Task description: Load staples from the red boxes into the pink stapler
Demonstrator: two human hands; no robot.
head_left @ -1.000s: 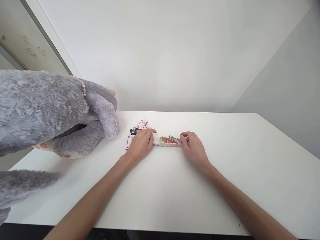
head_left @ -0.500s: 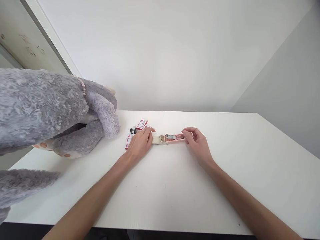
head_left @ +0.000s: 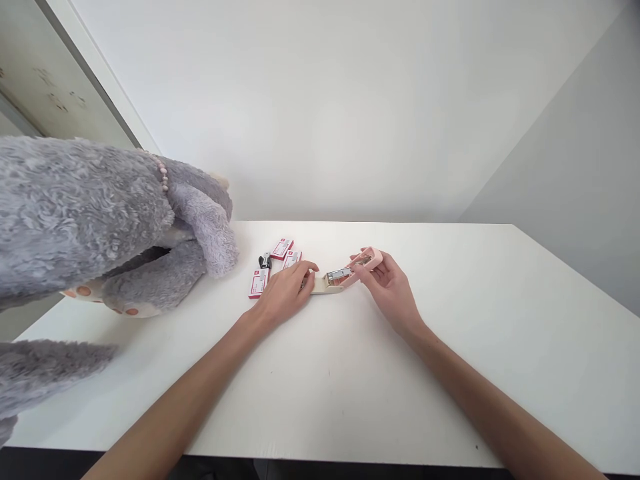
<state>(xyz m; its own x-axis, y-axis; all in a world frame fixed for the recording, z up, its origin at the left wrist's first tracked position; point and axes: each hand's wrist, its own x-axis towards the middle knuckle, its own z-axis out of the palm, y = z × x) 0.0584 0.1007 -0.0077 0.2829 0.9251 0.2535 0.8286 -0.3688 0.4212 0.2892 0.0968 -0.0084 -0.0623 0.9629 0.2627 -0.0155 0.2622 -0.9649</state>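
Head view shows an opened stapler (head_left: 337, 277) lying near the middle of the white desk (head_left: 450, 347). The left hand (head_left: 285, 290) has its grip closed down over the cream base end, pinning it to the desk. The right hand (head_left: 390, 283) has its grip pinched on the pink top arm (head_left: 367, 257), which tilts upward off the base. Three small red-and-white boxes (head_left: 259, 283) and a small black clip (head_left: 264, 261) lie just beside the left hand, with a grey plush toy (head_left: 100, 220) further left.
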